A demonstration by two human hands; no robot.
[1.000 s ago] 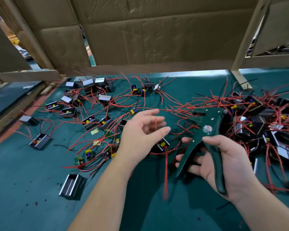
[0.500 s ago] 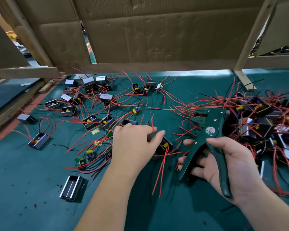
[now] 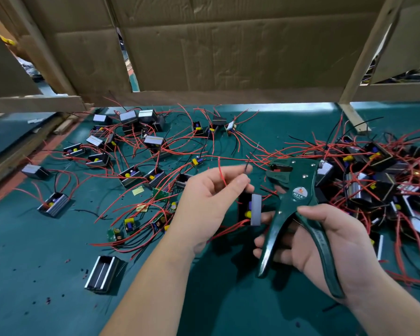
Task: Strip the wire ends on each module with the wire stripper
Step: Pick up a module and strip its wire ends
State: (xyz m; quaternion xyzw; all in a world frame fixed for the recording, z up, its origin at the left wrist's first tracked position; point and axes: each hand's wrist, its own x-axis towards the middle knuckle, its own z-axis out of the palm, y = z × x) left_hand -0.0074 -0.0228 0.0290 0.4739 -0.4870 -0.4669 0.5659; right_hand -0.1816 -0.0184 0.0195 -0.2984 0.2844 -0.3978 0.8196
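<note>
My left hand [image 3: 210,200] is raised above the green table and pinches the wires of one module between thumb and fingers; a red wire [image 3: 221,175] curls over the fingers and a thin black wire end [image 3: 248,163] sticks up. The module [image 3: 251,209], black with a grey side, hangs below that hand. My right hand [image 3: 325,243] grips the handles of the dark green wire stripper [image 3: 298,202]. Its jaws [image 3: 278,168] point left, a short way right of the black wire end.
Several modules with red wires lie scattered on the green mat [image 3: 34,263] to the left, and a dense heap [image 3: 378,180] sits at the right. An empty metal case [image 3: 102,274] lies near the left forearm. Cardboard walls [image 3: 228,49] and wooden rails close the back.
My left hand went down to a module on the mat, took its wires and lifted it; the module now hangs beside the stripper. My right hand held the stripper throughout.
</note>
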